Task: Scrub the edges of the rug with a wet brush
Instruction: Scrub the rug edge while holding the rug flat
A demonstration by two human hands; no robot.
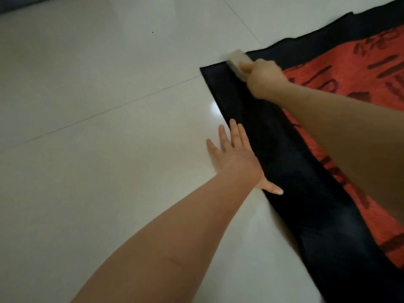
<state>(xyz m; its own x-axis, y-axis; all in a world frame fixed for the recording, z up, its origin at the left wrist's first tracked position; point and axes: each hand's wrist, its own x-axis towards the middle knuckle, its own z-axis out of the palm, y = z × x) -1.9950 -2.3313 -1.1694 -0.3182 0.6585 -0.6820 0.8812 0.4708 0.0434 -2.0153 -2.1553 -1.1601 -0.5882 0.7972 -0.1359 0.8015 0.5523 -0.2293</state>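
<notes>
Right hand (263,80) gripping brush (237,64) on rug (284,149) corner, left hand (237,158) flat beside

brush (237,63) blurred, partly hidden by right hand (265,80), rug (284,149) cut off at right edge

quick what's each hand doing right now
Left hand: open, flat on the floor, thumb on the rug edge.
Right hand: gripping the brush on the rug's corner.

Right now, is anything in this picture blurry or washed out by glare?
In the head view, the brush and the right hand gripping it are smeared by motion blur; a bright glare spot sits on the glossy floor beside the rug; the left hand is sharper; light is dim overall.
</notes>
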